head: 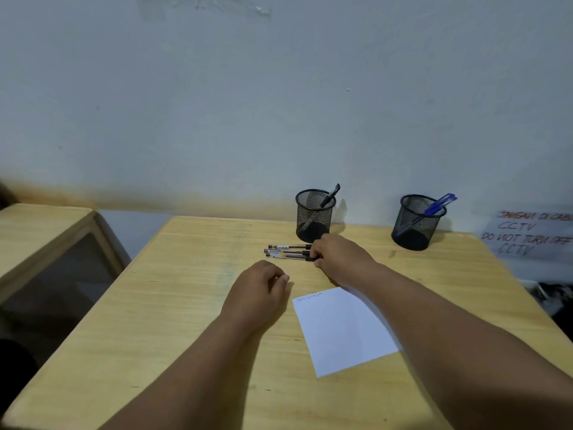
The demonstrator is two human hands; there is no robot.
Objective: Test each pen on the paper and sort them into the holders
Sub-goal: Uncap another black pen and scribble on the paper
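Three pens on table, two mesh holders, one paper

— Where do the two arms lie?

— Both bare forearms reach in from the near edge of the desk toward its far edge. The left hand rests knuckles-up near the desk's middle, fingers curled under (whether they hold anything cannot be told).

— And the other?

— The right hand stretches farther, toward the far edge, back of the hand up, fingertips bent down and closed in a pinch.
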